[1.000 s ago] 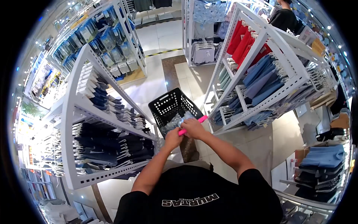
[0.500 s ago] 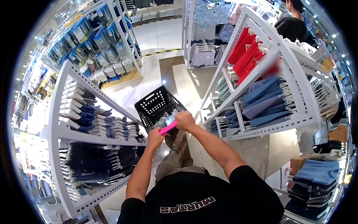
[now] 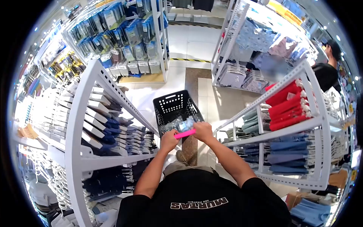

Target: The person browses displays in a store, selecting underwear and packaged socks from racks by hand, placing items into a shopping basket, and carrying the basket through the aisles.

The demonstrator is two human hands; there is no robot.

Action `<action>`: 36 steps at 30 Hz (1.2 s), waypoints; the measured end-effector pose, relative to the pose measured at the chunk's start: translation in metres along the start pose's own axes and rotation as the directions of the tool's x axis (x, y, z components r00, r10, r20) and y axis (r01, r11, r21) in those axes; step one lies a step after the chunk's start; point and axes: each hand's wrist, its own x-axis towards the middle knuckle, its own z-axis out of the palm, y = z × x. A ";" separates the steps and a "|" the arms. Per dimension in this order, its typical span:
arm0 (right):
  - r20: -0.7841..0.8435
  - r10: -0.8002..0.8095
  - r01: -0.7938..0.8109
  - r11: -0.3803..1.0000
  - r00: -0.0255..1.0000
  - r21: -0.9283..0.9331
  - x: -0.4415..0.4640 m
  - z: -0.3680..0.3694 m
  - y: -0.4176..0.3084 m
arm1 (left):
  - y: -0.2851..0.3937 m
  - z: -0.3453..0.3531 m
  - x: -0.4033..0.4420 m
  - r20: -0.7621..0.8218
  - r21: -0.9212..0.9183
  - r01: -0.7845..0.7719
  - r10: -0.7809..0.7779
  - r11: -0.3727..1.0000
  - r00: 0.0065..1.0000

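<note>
Both hands grip a bright pink handle (image 3: pixel 185 134) at the near side of a black perforated basket (image 3: pixel 174 104). My left hand (image 3: pixel 169 140) is wrapped round the handle's left end, and my right hand (image 3: pixel 203 131) closes on its right end. Clear plastic-wrapped items (image 3: pixel 180 125), one partly light blue, lie inside the basket just beyond my hands. The lower part of the basket is hidden behind the handle and my hands.
White racks of hanging clothes stand close on the left (image 3: pixel 77 125) and right (image 3: pixel 321 151). Packaged goods (image 3: pixel 113 45) hang ahead on the left. A display of light clothes (image 3: pixel 232 75) stands ahead on the right. A person in black (image 3: pixel 326 75) is beyond the right rack.
The view has shifted forward between the racks and turned. The display ahead and the person appear further right, and the pink handle is now nearly level. Both hands have kept their grip.
</note>
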 end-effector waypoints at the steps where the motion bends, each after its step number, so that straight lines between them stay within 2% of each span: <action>1: -0.034 -0.011 0.011 1.000 0.999 0.000 0.009 0.006 0.003 | 0.000 -0.004 0.012 -0.021 -0.009 -0.013 0.013 1.000 1.000; 4: -0.024 -0.011 0.012 1.000 1.000 0.020 0.050 0.020 0.007 | -0.013 -0.015 0.043 -0.102 -0.045 0.007 -0.011 0.999 0.995; 6: 0.004 0.019 -0.019 1.000 1.000 0.008 0.068 0.029 0.006 | -0.021 -0.020 0.062 -0.177 -0.050 -0.047 0.038 0.998 0.983; 12: 0.157 0.114 -0.109 0.993 0.981 -0.040 0.126 0.043 0.010 | -0.026 -0.043 0.122 -0.292 0.040 -0.035 0.045 0.999 0.955; 14: 0.176 0.111 -0.111 0.994 0.978 -0.011 0.145 0.045 0.014 | -0.030 -0.050 0.141 -0.277 0.039 -0.007 0.018 0.999 0.961; 16: 0.269 0.130 -0.137 0.991 0.954 0.005 0.167 0.050 0.020 | -0.031 -0.057 0.165 -0.278 0.017 0.011 -0.005 1.000 0.961; 18: 0.300 0.125 -0.143 0.989 0.946 0.036 0.190 0.057 0.029 | -0.039 -0.062 0.191 -0.299 0.023 -0.027 0.032 0.999 0.954; 25: 0.452 0.015 -0.092 0.985 0.892 0.148 0.270 0.063 0.062 | -0.042 -0.083 0.279 -0.288 0.035 0.027 -0.015 0.999 0.957; 28: 0.495 -0.003 -0.097 0.980 0.869 0.176 0.303 0.071 0.076 | -0.051 -0.090 0.322 -0.287 0.048 -0.072 0.082 0.996 0.954; 32: 0.534 -0.033 -0.105 0.969 0.845 0.225 0.340 0.072 0.093 | -0.052 -0.097 0.367 -0.266 0.060 -0.061 0.074 0.996 0.961; 36: 0.510 -0.039 -0.112 0.959 0.859 0.262 0.365 0.088 0.113 | -0.053 -0.099 0.410 -0.279 0.133 -0.109 0.143 0.985 0.950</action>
